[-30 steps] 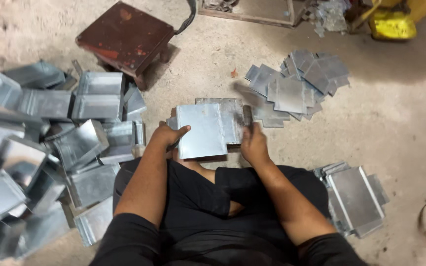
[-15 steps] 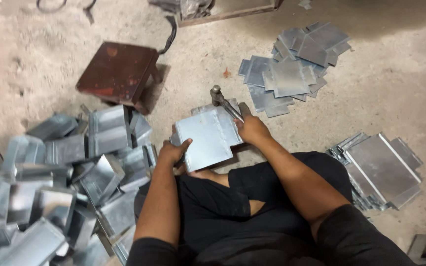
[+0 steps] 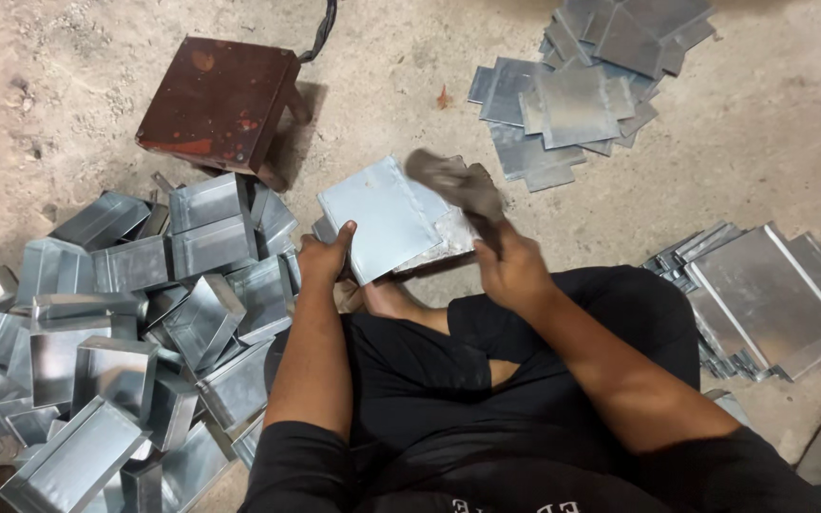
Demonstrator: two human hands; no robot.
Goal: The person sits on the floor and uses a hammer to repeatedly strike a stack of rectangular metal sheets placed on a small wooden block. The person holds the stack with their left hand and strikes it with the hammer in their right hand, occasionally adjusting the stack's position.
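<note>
I sit on a concrete floor with my legs folded. My left hand (image 3: 323, 258) grips the near left edge of a flat grey sheet-metal piece (image 3: 384, 217) that rests in front of my knees. My right hand (image 3: 510, 271) is closed around the handle of a hammer (image 3: 456, 185), whose blurred head hangs over the right side of the sheet. More sheet pieces lie under the one I hold.
A heap of folded metal trays (image 3: 125, 323) fills the left. A rusty brown metal block (image 3: 220, 100) stands at the top left. Flat cut sheets (image 3: 577, 90) lie at the top right, and a stack of flanged sheets (image 3: 767, 294) sits at the right.
The hammer in my right hand has swung over the sheet's right side and is blurred. My left hand has stayed on the sheet's edge. The view has shifted.
</note>
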